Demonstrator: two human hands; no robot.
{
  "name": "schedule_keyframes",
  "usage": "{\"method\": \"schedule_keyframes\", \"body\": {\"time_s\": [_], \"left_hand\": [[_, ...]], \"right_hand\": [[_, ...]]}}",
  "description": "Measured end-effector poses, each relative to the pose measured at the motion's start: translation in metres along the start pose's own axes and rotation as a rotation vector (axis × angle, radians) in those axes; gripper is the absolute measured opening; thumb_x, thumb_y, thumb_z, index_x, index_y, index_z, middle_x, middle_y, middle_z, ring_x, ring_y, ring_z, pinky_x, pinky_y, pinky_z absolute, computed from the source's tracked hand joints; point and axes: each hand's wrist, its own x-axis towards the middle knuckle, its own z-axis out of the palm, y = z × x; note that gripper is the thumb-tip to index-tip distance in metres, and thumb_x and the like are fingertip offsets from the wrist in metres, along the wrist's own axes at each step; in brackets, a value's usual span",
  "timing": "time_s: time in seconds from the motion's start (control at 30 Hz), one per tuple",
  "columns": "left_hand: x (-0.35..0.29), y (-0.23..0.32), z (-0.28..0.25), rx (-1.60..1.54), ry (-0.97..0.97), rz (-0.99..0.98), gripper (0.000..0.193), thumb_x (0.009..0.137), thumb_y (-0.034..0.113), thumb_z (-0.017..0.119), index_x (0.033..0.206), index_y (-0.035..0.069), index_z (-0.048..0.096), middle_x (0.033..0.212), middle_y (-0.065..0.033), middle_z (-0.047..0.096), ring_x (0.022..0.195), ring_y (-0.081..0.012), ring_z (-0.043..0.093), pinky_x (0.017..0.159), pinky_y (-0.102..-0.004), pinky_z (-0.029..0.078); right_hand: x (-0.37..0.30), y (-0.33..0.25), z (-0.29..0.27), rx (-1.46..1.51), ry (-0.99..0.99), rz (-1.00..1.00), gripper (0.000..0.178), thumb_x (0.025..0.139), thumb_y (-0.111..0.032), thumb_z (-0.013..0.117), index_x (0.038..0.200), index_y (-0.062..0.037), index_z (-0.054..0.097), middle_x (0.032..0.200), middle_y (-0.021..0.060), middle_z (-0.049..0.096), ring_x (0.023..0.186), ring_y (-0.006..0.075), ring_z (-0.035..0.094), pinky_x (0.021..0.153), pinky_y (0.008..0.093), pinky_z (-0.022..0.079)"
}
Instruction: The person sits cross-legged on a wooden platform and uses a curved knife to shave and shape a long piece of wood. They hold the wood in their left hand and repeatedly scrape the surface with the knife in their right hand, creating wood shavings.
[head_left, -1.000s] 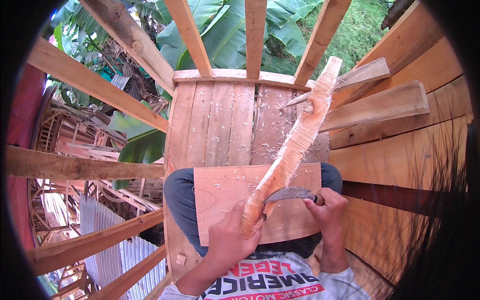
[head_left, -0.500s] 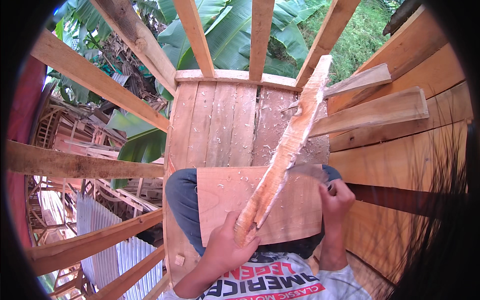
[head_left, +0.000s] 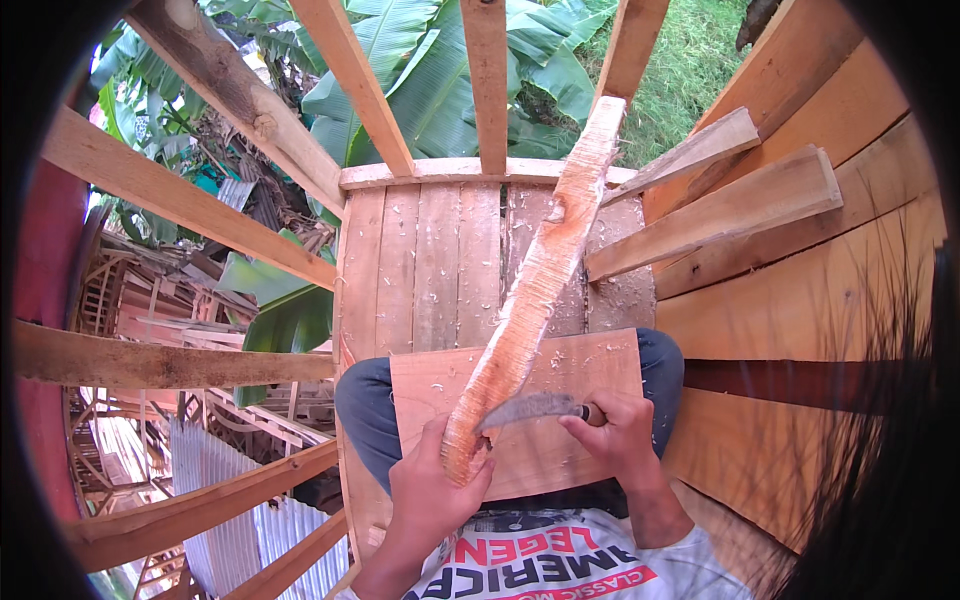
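A long, rough piece of wood with a pale, ragged edge and a dark knot hollow slants up and away from my lap. My left hand is closed round its near end. In my right hand is a knife with a dark, slightly curved blade, its handle inside my fingers. The blade's tip lies against the wood's right edge, close to my left hand. Beneath both, a flat wooden board rests across my thighs, with a few shavings on it.
The plank floor ahead is strewn with shavings. Two loose wood pieces lean at the right against a plank wall. Upright wooden bars surround the front and left, with banana leaves and corrugated sheets beyond.
The knife has come left and nearer, from beside the wood's middle to its near end. The wood has turned slightly, showing more of its broad face, and its near end has shifted left.
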Motion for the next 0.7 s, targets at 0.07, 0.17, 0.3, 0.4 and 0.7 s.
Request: {"method": "schedule_keyframes", "body": {"time_s": [0.07,0.17,0.3,0.4,0.7], "left_hand": [[0.001,0.006,0.002,0.011,-0.004,0.031,0.059,0.069,0.024,0.075,0.117,0.003,0.049,0.086,-0.018,0.066,0.079,-0.0352,0.067,0.066,-0.0384,0.052],[0.002,0.012,0.006,0.004,-0.027,0.044,0.058,0.069,0.024,0.075,0.117,0.003,0.049,0.087,-0.0177,0.066,0.08,-0.0354,0.067,0.067,-0.0385,0.052],[-0.008,0.011,0.005,-0.083,-0.13,0.025,0.058,0.069,0.025,0.075,0.116,0.003,0.05,0.089,-0.018,0.066,0.082,-0.0357,0.067,0.069,-0.0383,0.052],[-0.008,-0.001,0.008,-0.068,-0.142,-0.016,0.058,0.069,0.024,0.076,0.116,0.003,0.05,0.09,-0.0182,0.067,0.083,-0.0354,0.067,0.071,-0.0376,0.053],[0.021,-0.009,0.005,-0.058,0.036,0.02,0.057,0.066,0.021,0.079,0.111,0.002,0.05,0.088,-0.017,0.067,0.082,-0.0325,0.068,0.071,-0.0363,0.053]], "right_hand": [[0.008,0.001,-0.002,-0.065,0.011,-0.032,0.046,0.071,-0.042,0.076,0.058,-0.0032,0.054,0.051,0.0122,0.051,0.048,0.0322,0.053,0.045,0.0383,0.04],[0.017,0.016,-0.008,-0.052,0.298,-0.028,0.047,0.076,-0.036,0.074,0.059,-0.001,0.047,0.05,0.0111,0.038,0.042,0.0219,0.036,0.044,0.0349,0.03],[0.027,0.057,-0.054,-0.038,0.453,0.186,0.042,0.077,-0.033,0.074,0.062,-0.0009,0.051,0.052,0.0108,0.043,0.046,0.0235,0.043,0.045,0.0346,0.034],[0.017,0.042,-0.05,0.043,0.256,0.09,0.037,0.077,-0.029,0.074,0.064,-0.0007,0.054,0.052,0.0114,0.044,0.046,0.0252,0.044,0.046,0.0343,0.037],[0.008,0.07,-0.012,0.241,0.164,0.274,0.036,0.079,-0.024,0.073,0.066,0.0025,0.053,0.049,0.0086,0.036,0.049,0.0107,0.031,0.045,0.0314,0.031]]}}
